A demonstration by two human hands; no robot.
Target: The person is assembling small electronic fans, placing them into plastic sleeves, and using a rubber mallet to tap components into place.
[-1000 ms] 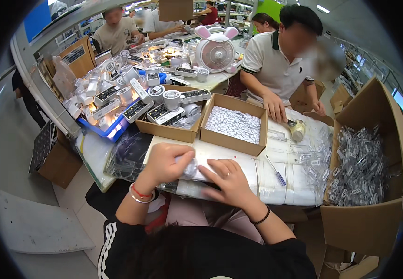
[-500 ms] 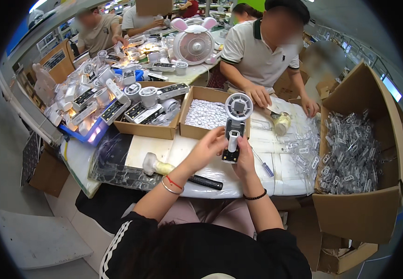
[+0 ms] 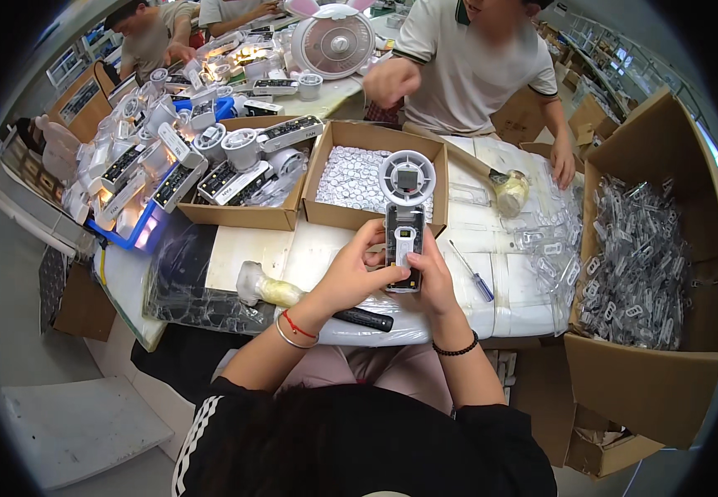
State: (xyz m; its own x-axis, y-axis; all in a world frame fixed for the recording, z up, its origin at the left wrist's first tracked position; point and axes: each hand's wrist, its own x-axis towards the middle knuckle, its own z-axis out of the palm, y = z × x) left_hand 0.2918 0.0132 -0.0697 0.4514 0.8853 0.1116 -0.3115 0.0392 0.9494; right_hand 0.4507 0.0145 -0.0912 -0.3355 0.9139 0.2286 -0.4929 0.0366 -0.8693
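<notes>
Both my hands hold a fan housing (image 3: 408, 177), with a round white ring at its far end and a dark rectangular body nearer me. A small white plastic piece (image 3: 406, 240) lies in the middle of the body. My left hand (image 3: 357, 269) grips the left side, its thumb against the body by the white piece. Along the right edge my right hand (image 3: 435, 277) is closed, its thumb also near the piece. Below my left wrist lies a mallet (image 3: 280, 291) with a wrapped head and black handle. A screwdriver (image 3: 473, 273) rests right of my right hand.
Beyond my hands stand a carton of small clear-and-white parts (image 3: 313, 195) and a carton of fan housings (image 3: 247, 217). A big carton of clear plastic pieces (image 3: 624, 352) is at right. Opposite, a co-worker's hand (image 3: 392, 81) is raised near a second mallet (image 3: 510, 195).
The white piece, upright before, now lies flatter in the housing. My left hand has moved onto the body with its thumb. The co-worker's hand has lifted away from the second mallet.
</notes>
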